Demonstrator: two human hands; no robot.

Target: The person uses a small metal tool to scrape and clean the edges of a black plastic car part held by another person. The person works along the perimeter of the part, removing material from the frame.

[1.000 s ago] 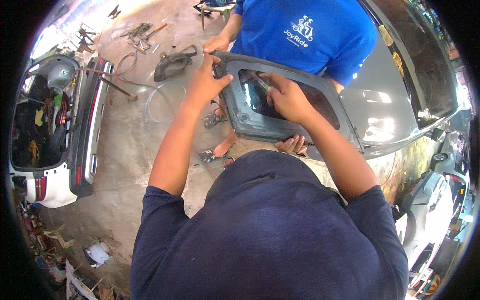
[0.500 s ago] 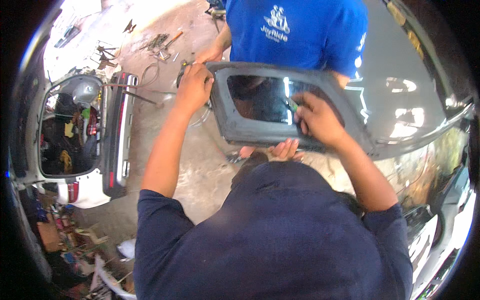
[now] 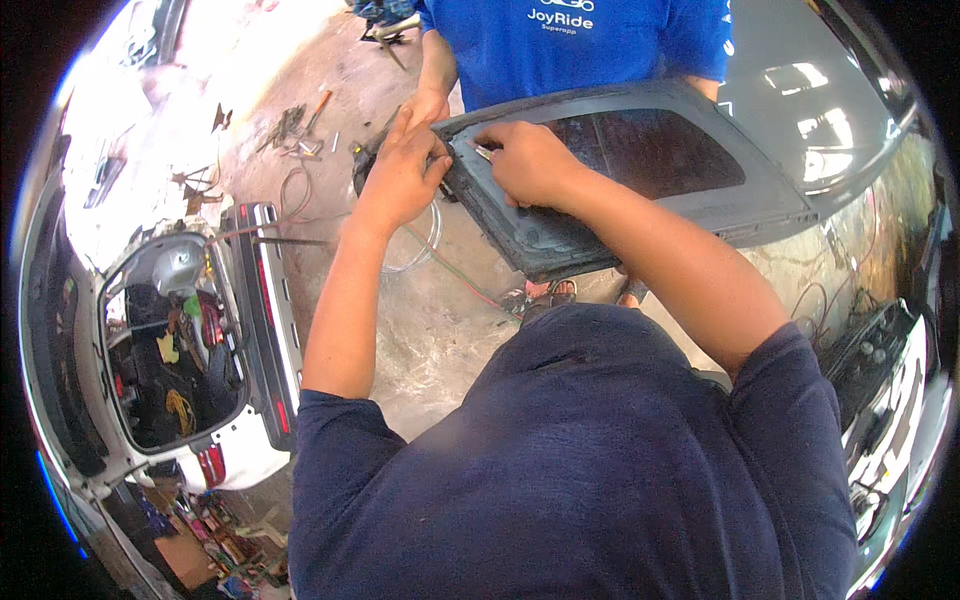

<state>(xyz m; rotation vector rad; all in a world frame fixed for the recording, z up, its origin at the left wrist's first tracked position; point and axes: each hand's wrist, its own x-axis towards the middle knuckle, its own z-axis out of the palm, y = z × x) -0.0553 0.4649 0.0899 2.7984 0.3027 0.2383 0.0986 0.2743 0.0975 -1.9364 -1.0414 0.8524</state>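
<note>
A grey car panel with a dark window pane (image 3: 640, 190) is held up flat in front of me. My left hand (image 3: 400, 180) grips its left edge, fingers stretched over the corner. My right hand (image 3: 525, 160) presses on the panel's frame near that same corner, fingers curled, with a small pale object at the fingertips. A person in a blue shirt (image 3: 580, 45) stands on the far side, one hand (image 3: 428, 105) at the panel's far left corner.
A white car with its rear hatch open (image 3: 170, 350) stands at my left, clutter inside. Tools and wires (image 3: 300, 130) lie scattered on the concrete floor. A grey car body (image 3: 820, 110) is at right, another vehicle's edge (image 3: 890, 400) lower right.
My right hand has moved left along the panel toward my left hand at the corner. The view has shifted, so the panel now sits higher and further right.
</note>
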